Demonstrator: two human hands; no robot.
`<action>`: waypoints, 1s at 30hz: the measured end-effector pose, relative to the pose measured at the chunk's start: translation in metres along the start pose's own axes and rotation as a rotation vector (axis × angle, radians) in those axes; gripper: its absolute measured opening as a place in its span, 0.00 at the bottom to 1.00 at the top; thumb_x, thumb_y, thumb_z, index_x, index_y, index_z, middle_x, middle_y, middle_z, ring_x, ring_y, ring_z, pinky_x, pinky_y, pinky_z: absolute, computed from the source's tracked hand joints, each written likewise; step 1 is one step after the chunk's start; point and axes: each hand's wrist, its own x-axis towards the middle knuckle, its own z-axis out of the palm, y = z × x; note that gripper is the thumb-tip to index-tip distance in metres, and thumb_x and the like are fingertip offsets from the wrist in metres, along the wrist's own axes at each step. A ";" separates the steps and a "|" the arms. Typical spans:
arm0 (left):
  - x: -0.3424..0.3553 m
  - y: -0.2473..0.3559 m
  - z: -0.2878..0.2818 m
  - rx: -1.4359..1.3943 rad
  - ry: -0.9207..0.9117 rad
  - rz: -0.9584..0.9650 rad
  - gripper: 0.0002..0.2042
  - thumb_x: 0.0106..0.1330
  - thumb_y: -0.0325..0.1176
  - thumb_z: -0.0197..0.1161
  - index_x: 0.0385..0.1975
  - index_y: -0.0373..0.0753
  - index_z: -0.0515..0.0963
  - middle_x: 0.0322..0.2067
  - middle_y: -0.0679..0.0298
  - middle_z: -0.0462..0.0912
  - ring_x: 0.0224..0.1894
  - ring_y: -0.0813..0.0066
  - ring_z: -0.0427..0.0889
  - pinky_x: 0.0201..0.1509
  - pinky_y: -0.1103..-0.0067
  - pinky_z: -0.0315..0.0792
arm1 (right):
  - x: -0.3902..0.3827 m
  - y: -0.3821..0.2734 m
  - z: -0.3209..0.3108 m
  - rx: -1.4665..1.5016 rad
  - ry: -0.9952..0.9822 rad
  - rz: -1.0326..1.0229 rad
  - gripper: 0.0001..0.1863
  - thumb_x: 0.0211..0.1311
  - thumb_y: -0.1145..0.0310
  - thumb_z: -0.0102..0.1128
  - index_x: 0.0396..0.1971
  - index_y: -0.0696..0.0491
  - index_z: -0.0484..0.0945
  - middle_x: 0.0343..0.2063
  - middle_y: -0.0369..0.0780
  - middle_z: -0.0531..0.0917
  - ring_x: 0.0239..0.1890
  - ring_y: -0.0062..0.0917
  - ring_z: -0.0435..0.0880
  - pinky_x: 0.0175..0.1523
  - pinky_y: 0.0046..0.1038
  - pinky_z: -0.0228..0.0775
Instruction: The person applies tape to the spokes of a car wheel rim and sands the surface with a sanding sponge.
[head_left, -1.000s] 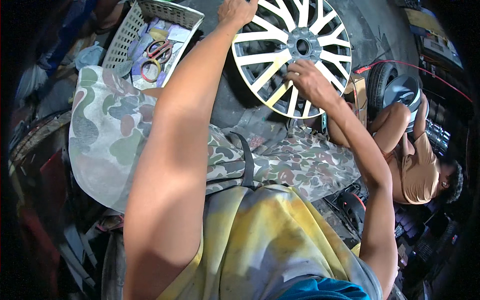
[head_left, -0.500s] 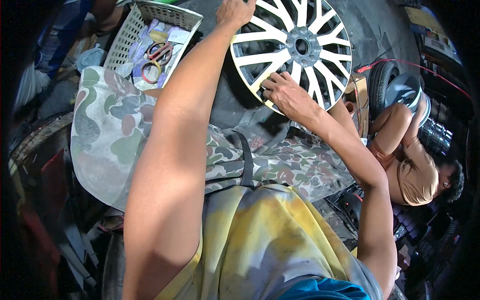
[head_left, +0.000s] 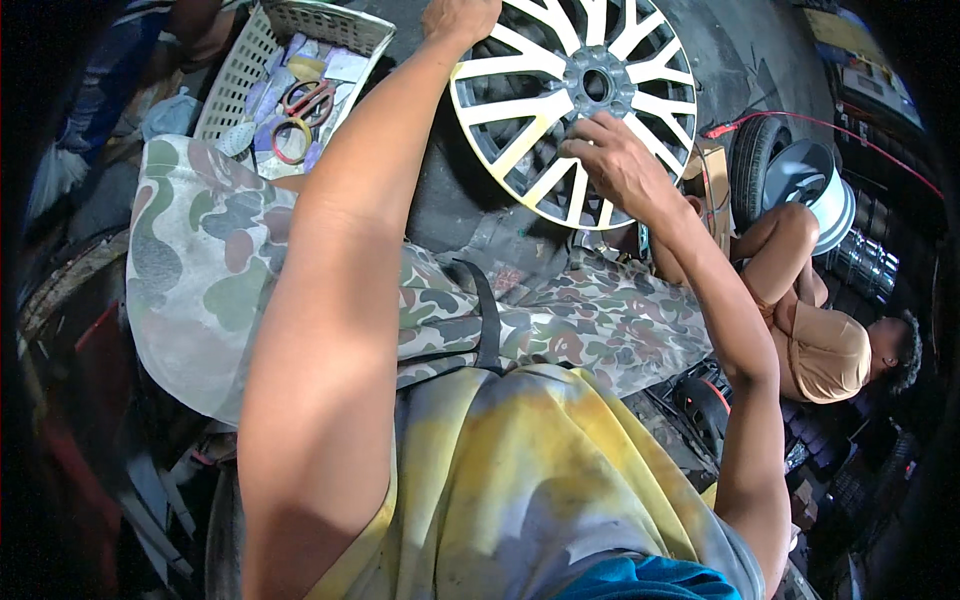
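Observation:
A multi-spoke wheel (head_left: pixel 644 102) with white spokes, dark gaps and pale yellow patches on its lower-left spokes lies at the top. My left hand (head_left: pixel 462 17) grips its upper-left edge, fingertips partly cut off by the picture's border. Over the lower spokes, just below the hub, my right hand (head_left: pixel 615 165) has curled fingers; what they hold, if anything, is hidden. My legs in camouflage trousers (head_left: pixel 585 315) lie below the wheel.
At upper left a plastic basket (head_left: pixel 220 100) holds scissors, tape rolls and scraps. At right stand a cardboard box (head_left: pixel 710 165), a tyre (head_left: pixel 750 160), a pale metal rim (head_left: pixel 835 215) and a red hose (head_left: pixel 770 115). Another person (head_left: pixel 820 350) sits at far right.
My right hand went down-left along the spokes, then back up-right toward the hub. My left hand stays on the edge. The other person's arm has dropped from the metal rim.

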 end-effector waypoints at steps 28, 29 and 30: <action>0.004 -0.007 0.008 0.022 0.077 0.073 0.37 0.74 0.64 0.48 0.40 0.28 0.86 0.41 0.34 0.85 0.49 0.33 0.83 0.58 0.53 0.76 | 0.012 0.058 0.028 -0.009 0.082 -0.072 0.10 0.49 0.75 0.65 0.35 0.56 0.82 0.37 0.42 0.81 0.46 0.40 0.81 0.58 0.42 0.74; 0.005 -0.008 0.009 0.033 0.063 0.080 0.37 0.74 0.64 0.48 0.40 0.28 0.86 0.41 0.34 0.85 0.49 0.33 0.83 0.58 0.53 0.76 | 0.008 0.050 0.033 -0.008 0.084 -0.069 0.10 0.49 0.75 0.65 0.35 0.56 0.82 0.37 0.42 0.81 0.46 0.40 0.81 0.58 0.42 0.74; 0.006 -0.011 0.011 0.044 0.048 0.083 0.37 0.74 0.64 0.48 0.40 0.28 0.86 0.41 0.34 0.85 0.49 0.33 0.83 0.58 0.53 0.76 | 0.004 0.030 0.038 0.072 0.058 -0.074 0.10 0.50 0.76 0.65 0.35 0.56 0.82 0.37 0.43 0.81 0.45 0.40 0.81 0.58 0.42 0.74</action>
